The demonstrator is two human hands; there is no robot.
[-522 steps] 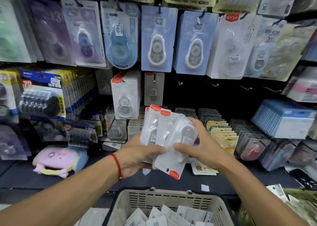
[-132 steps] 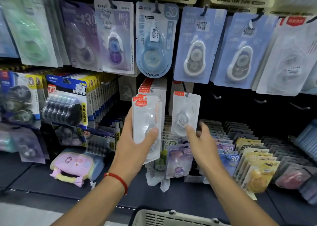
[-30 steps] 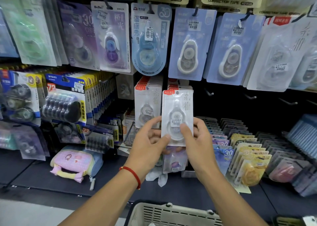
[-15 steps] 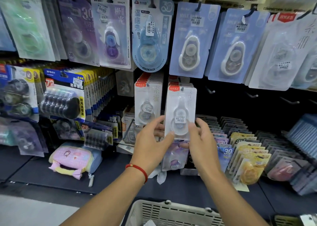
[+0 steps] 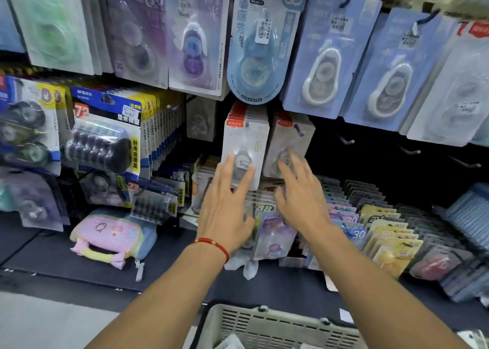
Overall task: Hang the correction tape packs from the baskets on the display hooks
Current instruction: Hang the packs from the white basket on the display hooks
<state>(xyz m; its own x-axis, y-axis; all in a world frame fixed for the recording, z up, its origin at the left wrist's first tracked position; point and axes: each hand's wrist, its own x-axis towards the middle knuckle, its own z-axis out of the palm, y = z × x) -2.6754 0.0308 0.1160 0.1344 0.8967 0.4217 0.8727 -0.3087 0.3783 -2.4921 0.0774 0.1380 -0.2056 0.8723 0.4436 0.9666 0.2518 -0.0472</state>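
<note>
Two stacks of white correction tape packs with red top labels hang side by side on display hooks, the left stack (image 5: 246, 142) and the right stack (image 5: 289, 142). My left hand (image 5: 225, 203) has straight fingers whose tips touch the lower front of the left stack. My right hand (image 5: 300, 197) is spread open with its fingertips at the bottom of the right stack. Neither hand holds a pack. A beige plastic basket (image 5: 267, 325) sits below my arms, with a few white packs showing inside.
Larger blue (image 5: 328, 57) and purple (image 5: 195, 36) tape packs hang on the row above. Bare hooks (image 5: 408, 151) stick out to the right. Rows of upright packs (image 5: 370, 229) fill the dark shelf, and a pastel pouch (image 5: 113, 237) lies at left.
The pack both hands held half a second ago now hangs on the right hook. Both hands have let go and opened, fingertips still against the hanging stacks.
</note>
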